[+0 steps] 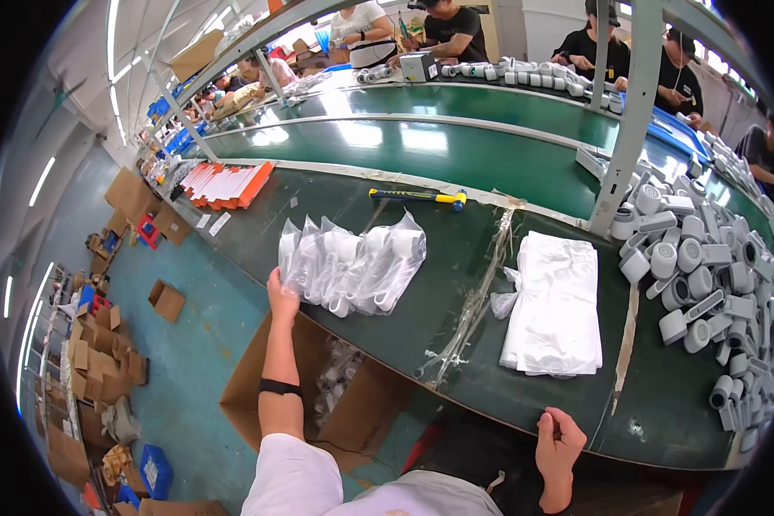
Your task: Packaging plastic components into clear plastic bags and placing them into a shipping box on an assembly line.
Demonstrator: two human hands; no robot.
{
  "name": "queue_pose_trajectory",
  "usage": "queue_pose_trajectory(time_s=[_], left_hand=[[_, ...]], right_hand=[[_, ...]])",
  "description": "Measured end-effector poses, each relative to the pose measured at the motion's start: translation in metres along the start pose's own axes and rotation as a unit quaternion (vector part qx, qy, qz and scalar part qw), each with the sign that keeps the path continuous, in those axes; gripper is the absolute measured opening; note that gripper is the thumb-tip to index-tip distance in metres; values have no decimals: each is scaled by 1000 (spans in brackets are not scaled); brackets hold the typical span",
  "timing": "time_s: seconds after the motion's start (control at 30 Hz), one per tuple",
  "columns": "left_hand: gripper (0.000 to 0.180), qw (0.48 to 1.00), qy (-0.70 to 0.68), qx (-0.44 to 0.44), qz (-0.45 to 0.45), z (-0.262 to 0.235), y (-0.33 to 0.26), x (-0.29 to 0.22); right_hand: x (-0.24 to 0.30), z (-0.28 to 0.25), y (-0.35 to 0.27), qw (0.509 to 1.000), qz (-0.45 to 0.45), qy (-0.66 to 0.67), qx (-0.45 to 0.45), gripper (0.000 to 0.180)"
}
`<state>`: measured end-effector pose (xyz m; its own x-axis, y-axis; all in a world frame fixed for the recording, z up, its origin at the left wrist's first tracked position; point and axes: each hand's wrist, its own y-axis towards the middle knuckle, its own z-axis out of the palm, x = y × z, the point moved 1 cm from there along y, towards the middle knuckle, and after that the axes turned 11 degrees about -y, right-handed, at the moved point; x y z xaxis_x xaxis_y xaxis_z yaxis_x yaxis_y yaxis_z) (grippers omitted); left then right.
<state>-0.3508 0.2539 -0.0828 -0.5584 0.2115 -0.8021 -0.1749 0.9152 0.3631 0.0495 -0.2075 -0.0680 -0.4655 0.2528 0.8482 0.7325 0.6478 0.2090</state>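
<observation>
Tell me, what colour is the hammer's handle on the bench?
The hammer has a yellow and black handle, seen in the head view.

Bagged parts (353, 262) lie on the table (456, 284), left hand (281, 297) at their left edge. Stack of flat bags (555, 314) sits to their right, loose strips (473, 305) between the two. Hammer (417, 196) lies behind the bagged parts. Pile of loose parts (714, 292) fills the far right. Right hand (559, 443) rests on the near table edge (below the flat bags). Open carton (327, 391) stands on the floor below the left hand.
</observation>
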Motion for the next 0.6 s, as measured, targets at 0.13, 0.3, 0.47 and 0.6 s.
queue_pose_trajectory(time_s=[0.13, 0.3, 0.47, 0.6], left_hand=[[64, 998, -22, 63, -23, -21, 7, 7], [59, 975, 219, 2, 36, -6, -21, -49], [52, 991, 57, 57, 110, 0, 7, 4], [57, 995, 5, 64, 76, -10, 21, 23]], right_hand=[[3, 7, -4, 1000, -14, 10, -11, 11], [1, 4, -5, 1000, -13, -7, -26, 11], [10, -1, 3, 996, -65, -43, -41, 10], [16, -7, 6, 997, -48, -29, -48, 11]])
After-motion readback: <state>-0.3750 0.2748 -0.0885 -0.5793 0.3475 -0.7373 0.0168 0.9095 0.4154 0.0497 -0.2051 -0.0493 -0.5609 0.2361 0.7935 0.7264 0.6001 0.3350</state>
